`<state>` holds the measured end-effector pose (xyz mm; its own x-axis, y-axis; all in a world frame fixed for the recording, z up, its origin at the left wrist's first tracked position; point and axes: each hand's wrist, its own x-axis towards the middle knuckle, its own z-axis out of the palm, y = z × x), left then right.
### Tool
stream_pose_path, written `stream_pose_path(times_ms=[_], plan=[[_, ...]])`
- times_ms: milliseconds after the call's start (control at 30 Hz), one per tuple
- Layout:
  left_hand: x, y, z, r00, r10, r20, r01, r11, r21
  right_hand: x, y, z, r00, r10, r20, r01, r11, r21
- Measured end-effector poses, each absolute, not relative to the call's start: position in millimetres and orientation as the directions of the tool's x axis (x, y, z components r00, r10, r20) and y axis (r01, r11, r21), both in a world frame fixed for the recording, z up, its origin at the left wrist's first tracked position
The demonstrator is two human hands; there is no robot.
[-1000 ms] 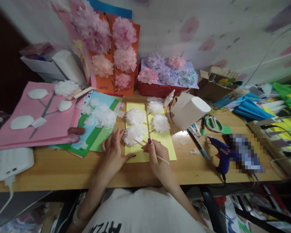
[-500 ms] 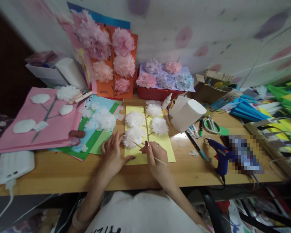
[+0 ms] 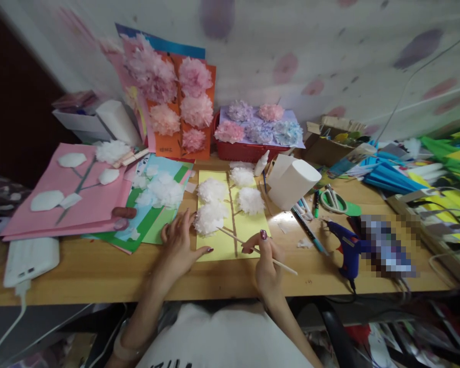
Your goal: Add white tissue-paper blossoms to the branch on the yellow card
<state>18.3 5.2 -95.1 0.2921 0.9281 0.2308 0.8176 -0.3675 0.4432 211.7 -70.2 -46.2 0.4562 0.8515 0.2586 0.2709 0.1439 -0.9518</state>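
My right hand (image 3: 270, 268) pinches a thin pale stick (image 3: 233, 235) over the lower right of a yellow sheet (image 3: 216, 250). The stick's far tip is at the lower edge of the lower left white tissue-paper flower (image 3: 210, 217); whether it touches is unclear. My left hand (image 3: 180, 245) rests at the sheet's left edge with its fingers spread, the fingertips beside that flower and the thumb over the paper. Several fluffy white flowers sit on either side of a brown drawn stem (image 3: 235, 232) on the sheet.
Right of the sheet stand a white paper roll (image 3: 291, 184) and a glue bottle (image 3: 261, 163). Farther right lie scissors (image 3: 333, 199), markers and a blue glue gun (image 3: 348, 248). A red basket (image 3: 245, 152) is behind. Pink sheets (image 3: 95, 209) and a power bank (image 3: 30, 260) lie left.
My right hand has moved right and toward me with the stick, drawing its tip back from over the lower left flower to its edge. My left hand stays nearly still.
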Motion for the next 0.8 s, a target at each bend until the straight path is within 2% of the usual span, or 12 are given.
stream_pose_path(times_ms=[300, 533, 700, 800], plan=[[28, 0, -87, 0.36, 0.922, 0.146, 0.81, -0.386, 0.44, 235, -79, -69, 0.65, 0.72, 0.243, 0.191, 0.154, -0.969], [31, 5, -77, 0.35, 0.936, 0.047, 0.811, -0.328, 0.484, 248, -79, -78, 0.729, 0.681, 0.069, -0.023, 0.125, -0.992], [22, 29, -50, 0.41, 0.912, -0.011, 0.797, -0.353, 0.49, 244, -72, -72, 0.66, 0.733, 0.164, 0.05, 0.175, -0.983], [19, 66, -32, 0.332, 0.943, -0.004, 0.843, -0.295, 0.45, 241, -71, -74, 0.637, 0.739, 0.221, 0.102, 0.203, -0.974]])
